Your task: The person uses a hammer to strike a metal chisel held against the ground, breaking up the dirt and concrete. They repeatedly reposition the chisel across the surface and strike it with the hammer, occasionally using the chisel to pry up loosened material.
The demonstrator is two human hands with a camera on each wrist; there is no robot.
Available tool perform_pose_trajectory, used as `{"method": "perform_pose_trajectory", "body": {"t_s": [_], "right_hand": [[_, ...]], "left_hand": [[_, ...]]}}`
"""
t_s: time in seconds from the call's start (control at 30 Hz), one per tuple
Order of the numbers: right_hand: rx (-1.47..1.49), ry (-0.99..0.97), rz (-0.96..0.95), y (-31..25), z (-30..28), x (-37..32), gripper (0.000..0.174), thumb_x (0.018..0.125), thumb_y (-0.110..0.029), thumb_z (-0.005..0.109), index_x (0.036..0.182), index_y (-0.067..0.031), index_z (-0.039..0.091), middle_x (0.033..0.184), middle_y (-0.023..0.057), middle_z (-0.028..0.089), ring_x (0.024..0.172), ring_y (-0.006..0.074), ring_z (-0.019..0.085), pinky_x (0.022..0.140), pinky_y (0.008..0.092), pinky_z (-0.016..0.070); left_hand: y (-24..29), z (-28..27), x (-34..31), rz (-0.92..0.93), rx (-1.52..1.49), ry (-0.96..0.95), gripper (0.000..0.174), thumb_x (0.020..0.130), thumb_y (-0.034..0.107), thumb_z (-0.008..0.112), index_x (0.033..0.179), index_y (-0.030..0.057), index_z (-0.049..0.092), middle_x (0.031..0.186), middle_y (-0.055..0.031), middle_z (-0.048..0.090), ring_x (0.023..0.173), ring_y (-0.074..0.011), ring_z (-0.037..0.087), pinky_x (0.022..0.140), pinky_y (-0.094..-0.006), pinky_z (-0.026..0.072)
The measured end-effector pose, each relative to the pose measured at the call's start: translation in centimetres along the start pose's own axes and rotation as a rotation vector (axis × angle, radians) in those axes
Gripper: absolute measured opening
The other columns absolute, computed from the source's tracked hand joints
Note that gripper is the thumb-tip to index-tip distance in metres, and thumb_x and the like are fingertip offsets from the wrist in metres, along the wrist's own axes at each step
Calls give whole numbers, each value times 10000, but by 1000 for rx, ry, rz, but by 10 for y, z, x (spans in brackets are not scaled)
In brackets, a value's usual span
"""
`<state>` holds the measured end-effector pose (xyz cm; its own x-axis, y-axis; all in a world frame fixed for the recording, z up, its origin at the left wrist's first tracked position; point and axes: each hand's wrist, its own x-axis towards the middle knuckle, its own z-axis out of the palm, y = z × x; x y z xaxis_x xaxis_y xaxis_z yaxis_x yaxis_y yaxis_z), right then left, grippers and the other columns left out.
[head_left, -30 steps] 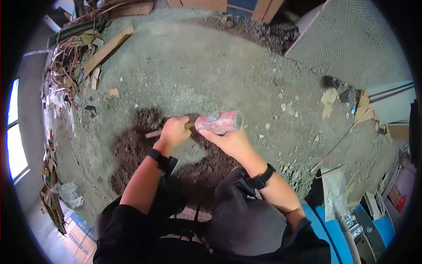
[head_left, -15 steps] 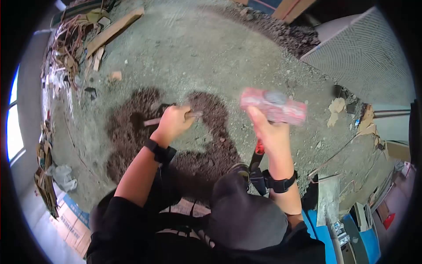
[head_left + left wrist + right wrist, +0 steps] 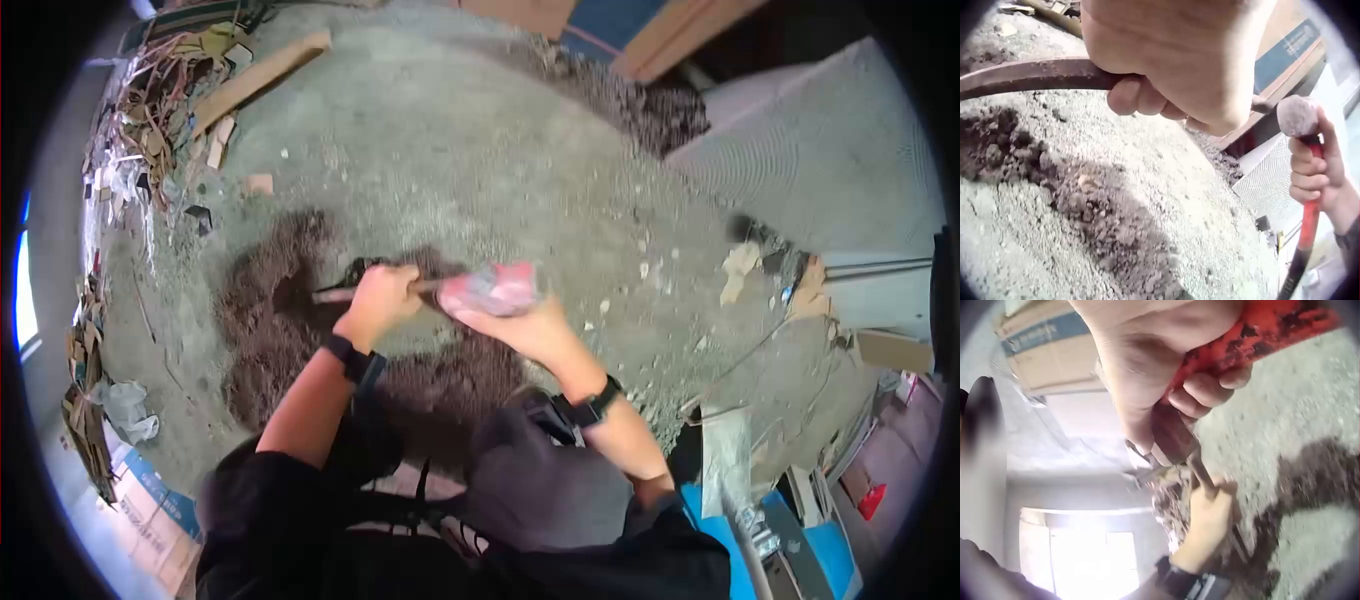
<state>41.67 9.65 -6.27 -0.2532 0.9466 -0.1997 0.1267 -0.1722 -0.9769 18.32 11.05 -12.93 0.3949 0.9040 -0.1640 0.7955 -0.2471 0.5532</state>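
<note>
My left hand grips a rusty steel chisel, its fingers wrapped round the shaft. The chisel lies at a slant, its far end pointing left into dark loose soil. In my right hand is a sledgehammer with a worn red head, held close below the head. The red and black handle shows beneath that hand in the left wrist view. The hammer's striking face is right at the chisel's near end.
Dug soil curves round a patch of grey ground before my knees. Cardboard scraps and strips and a wooden board lie at far left. A textured panel leans at upper right; a metal sheet stands at lower right.
The sledgehammer swung away to the right half a second ago and is now back at the chisel's end. My left hand kept its grip on the chisel.
</note>
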Motion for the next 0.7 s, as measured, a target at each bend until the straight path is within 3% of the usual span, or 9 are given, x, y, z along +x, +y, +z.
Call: {"method": "perform_pose_trajectory", "body": {"t_s": [0.03,0.17,0.23,0.47,0.5,0.53,0.57,0.63,0.7], "right_hand": [[-83,-2,-108,-8,-20,5,346,732,-214,715,1015,-40,618,880,68,651,818,141,602,753,273,465],[430,294,523,-42,-32,5,380,732,-181,718,1054,-19,597,892,48,629,809,131,572,741,278,456],[192,-86,43,-4,25,19,360,752,-144,699,1064,-1,591,889,27,620,769,118,558,709,285,459],[329,135,284,-29,-5,11,269,783,-141,674,1012,-19,604,873,26,633,754,113,583,684,262,469],[169,105,60,-24,19,15,264,787,-143,665,1014,-27,597,834,13,623,723,101,575,644,252,469],[175,-108,213,-17,32,16,278,771,-100,675,1026,-19,596,929,47,635,873,148,591,790,297,464],[174,-115,209,-20,27,12,278,771,-100,675,1026,-19,596,929,47,635,873,148,591,790,297,464],[84,-30,41,-31,10,22,265,784,-123,675,1015,-10,610,969,56,640,875,153,605,795,275,465],[277,140,147,-43,3,17,278,773,-114,680,1018,-4,610,986,72,633,903,158,598,807,301,472]], "left_hand": [[7,-14,4,-19,-11,-7,214,672,183,649,610,31,513,572,-175,532,547,-365,544,511,-433,436],[4,-35,4,-100,-199,28,179,688,154,636,639,17,534,581,-171,541,556,-357,551,511,-407,441],[0,-26,0,-57,-147,47,175,694,151,633,652,14,533,574,-173,538,558,-352,557,511,-400,443],[0,-42,-5,-98,-155,-42,117,671,90,622,693,0,551,619,-192,551,590,-367,561,525,-395,443],[1,-37,-8,-54,-150,-40,117,665,94,627,691,6,555,617,-187,555,587,-363,563,526,-396,448],[-1,-31,-14,-36,-140,-14,128,658,101,642,685,8,558,613,-180,558,582,-356,565,524,-399,453],[1,-30,-20,-40,-138,-8,128,658,101,642,685,8,558,613,-180,558,582,-356,565,524,-399,453],[-3,-43,-19,-17,-150,-29,134,654,108,645,684,7,560,609,-178,556,580,-354,567,518,-405,449],[-5,-51,-17,-65,-130,-43,120,651,99,636,684,8,564,604,-179,556,577,-353,568,518,-400,451]]}}
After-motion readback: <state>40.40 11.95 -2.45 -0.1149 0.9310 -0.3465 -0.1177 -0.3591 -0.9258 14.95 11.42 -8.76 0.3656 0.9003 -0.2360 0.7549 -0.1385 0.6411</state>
